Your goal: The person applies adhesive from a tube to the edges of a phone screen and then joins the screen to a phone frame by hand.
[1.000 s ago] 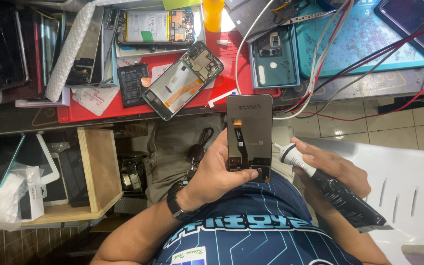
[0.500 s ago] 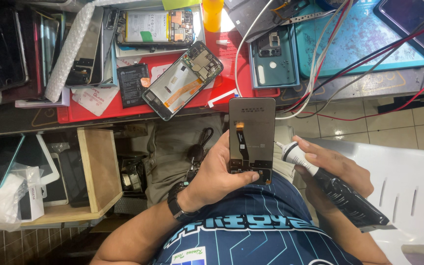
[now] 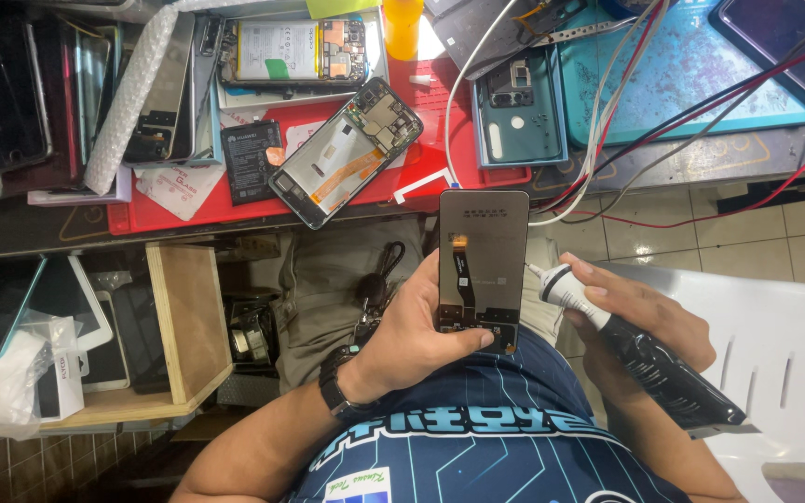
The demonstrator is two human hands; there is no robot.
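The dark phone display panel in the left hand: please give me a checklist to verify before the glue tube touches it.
1. Left hand grips the dark rectangular phone display panel firmly, thumb across its lower end: ok.
2. Panel's back, with orange flex cable, faces up: ok.
3. Right hand holds the black glue tube with white nozzle: ok.
4. Nozzle tip beside the panel's right edge, apart from it: ok.
5. Glue at the tip: cannot tell.
6. White plastic chair clear of the elbow: cannot tell.

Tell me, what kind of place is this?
Most likely a phone repair bench. An opened phone lies with its insides showing, a loose battery sits beside it, and the left hand holds a bare phone screen.
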